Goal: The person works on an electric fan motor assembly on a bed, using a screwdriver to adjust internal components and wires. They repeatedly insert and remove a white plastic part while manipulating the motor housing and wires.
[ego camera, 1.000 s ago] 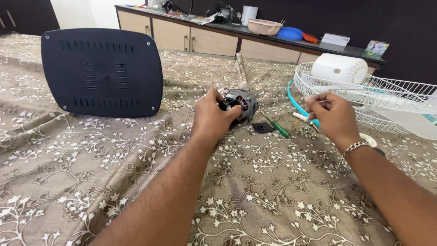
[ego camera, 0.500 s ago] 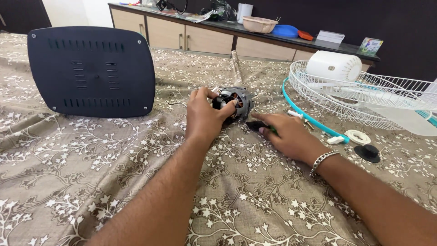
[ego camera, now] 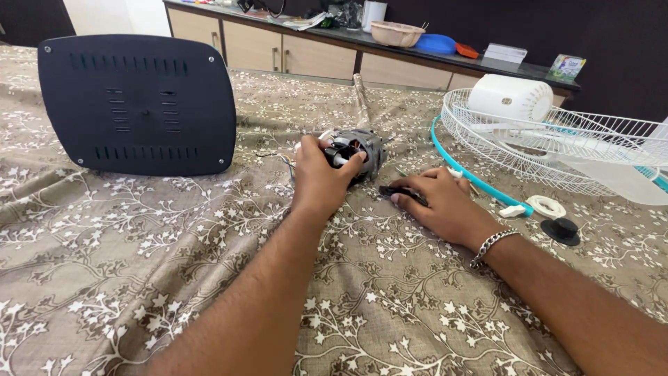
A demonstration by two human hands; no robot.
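My left hand point(ego camera: 321, 179) grips a small grey fan motor point(ego camera: 359, 150) that rests on the flowered bedspread, fingers wrapped over its near end. My right hand point(ego camera: 441, 203) lies flat on the cloth just right of the motor, fingertips on a small black part point(ego camera: 399, 193). Whether the fingers hold that part cannot be told. A thin green tool point(ego camera: 402, 172) pokes out beyond the right hand.
A dark blue vented fan back cover point(ego camera: 137, 104) stands at the left. A white wire fan guard with a teal rim point(ego camera: 550, 143) lies at the right, with a white housing point(ego camera: 510, 97), a white ring point(ego camera: 546, 206) and a black cap point(ego camera: 560, 230). A cabinet point(ego camera: 306, 59) runs behind.
My right hand came down from near the fan guard to the cloth beside the motor and now rests on the small black part. The left hand stayed on the motor.
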